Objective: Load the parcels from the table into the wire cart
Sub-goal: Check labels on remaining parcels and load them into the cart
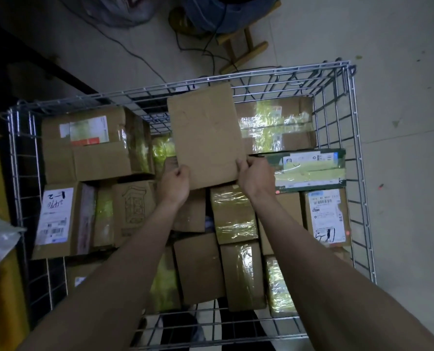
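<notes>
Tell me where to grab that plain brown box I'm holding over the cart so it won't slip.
Keep gripping the plain brown box at its near corners, coming from your side as the left hand and right hand do now. It is flat and broad, so a hand on each near corner probably steadies it over the wire cart.

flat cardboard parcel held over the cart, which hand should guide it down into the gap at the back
Probably the left hand: the open gap in the wire cart lies back left of the flat parcel. The right hand grips its right corner.
</notes>
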